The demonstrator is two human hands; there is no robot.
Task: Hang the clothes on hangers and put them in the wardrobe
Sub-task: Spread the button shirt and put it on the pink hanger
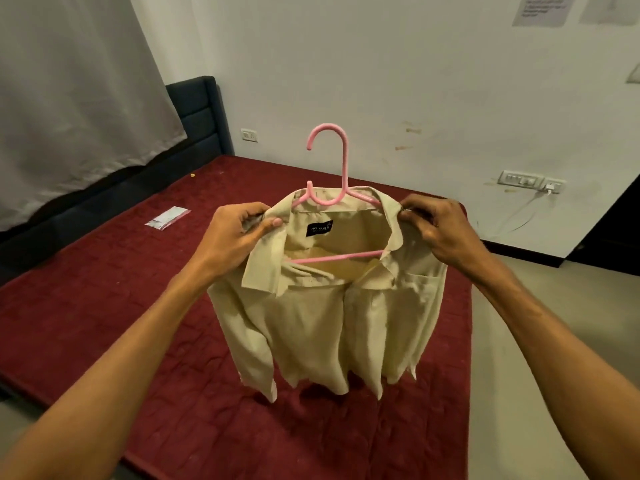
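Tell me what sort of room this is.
Probably a bedroom: a maroon mattress with a dark padded headboard, a pale curtain beside it, and a beige shirt on a pink hanger.

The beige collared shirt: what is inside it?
A pink plastic hanger: its hook rises above the open collar and its lower bar shows through it. The beige collared shirt covers its shoulder ends.

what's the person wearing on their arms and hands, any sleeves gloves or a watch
Nothing worn shows on either. The left hand and right hand are ungloved, neither wrist carries a watch or band, and both forearms are bare of sleeves down to the frame's lower edge.
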